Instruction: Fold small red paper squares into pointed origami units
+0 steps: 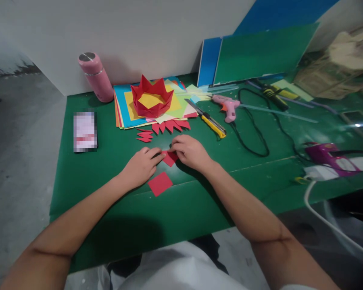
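A small piece of red paper [170,159], partly folded by its look, lies flat on the green table between my hands. On its left edge press the fingertips of my left hand [141,166], fingers bent and together. The fingers of my right hand [191,153] are curled in a pinch at its upper right edge, hiding part of it. Just below lies a flat red paper square [160,184]. Beyond my hands are several pointed folded red paper pieces [171,126], with a smaller group [144,135] to their left.
A red folded paper ring [153,105] rests on stacked coloured paper [121,110]. A pink bottle [97,78] and a blurred-out flat item [85,132] are at left. Rightward lie a yellow utility knife [211,124], a pink glue gun [226,106], its black cord and a power strip [322,173].
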`<control>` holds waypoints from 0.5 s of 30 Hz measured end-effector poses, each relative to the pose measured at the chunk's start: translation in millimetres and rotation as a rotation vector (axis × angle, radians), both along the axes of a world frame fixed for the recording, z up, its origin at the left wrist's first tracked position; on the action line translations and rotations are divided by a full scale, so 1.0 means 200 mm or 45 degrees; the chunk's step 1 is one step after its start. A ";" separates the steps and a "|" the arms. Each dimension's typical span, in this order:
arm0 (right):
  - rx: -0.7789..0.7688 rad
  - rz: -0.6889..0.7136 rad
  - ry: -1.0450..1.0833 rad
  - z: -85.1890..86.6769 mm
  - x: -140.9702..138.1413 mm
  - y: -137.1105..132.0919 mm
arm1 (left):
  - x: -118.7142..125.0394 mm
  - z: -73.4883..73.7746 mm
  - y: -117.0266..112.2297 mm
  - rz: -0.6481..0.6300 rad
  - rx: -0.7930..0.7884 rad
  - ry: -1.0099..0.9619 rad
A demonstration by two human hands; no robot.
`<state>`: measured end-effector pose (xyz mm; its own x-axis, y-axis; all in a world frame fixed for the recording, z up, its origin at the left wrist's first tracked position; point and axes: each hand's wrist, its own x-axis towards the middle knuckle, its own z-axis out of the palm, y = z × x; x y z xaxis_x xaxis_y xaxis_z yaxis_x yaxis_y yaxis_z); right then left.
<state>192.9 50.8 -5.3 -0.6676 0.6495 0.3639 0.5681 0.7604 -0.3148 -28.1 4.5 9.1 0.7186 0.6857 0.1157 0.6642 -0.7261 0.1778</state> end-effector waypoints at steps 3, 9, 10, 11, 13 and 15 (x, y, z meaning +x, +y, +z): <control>-0.016 -0.077 0.045 0.00 0.01 0.00 | 0.00 -0.01 0.00 0.009 0.012 0.018; -0.145 -0.091 0.096 0.01 -0.02 -0.02 | 0.00 -0.02 0.00 0.002 0.046 0.064; -0.167 -0.083 0.078 0.02 -0.03 -0.02 | 0.00 -0.02 0.00 0.006 0.049 0.070; -0.190 -0.076 0.068 0.02 -0.03 -0.02 | 0.00 -0.02 0.00 0.010 0.051 0.072; -0.235 -0.069 0.078 0.02 -0.04 -0.02 | 0.01 -0.02 0.00 0.011 0.050 0.064; -0.277 -0.066 0.102 0.02 -0.04 -0.02 | 0.01 -0.01 0.00 0.019 0.044 0.040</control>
<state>183.9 45.8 -0.7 -0.6057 0.7512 0.2622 0.5713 0.6400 -0.5139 -25.6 3.5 7.2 0.7122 0.6921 0.1174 0.6796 -0.7217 0.1315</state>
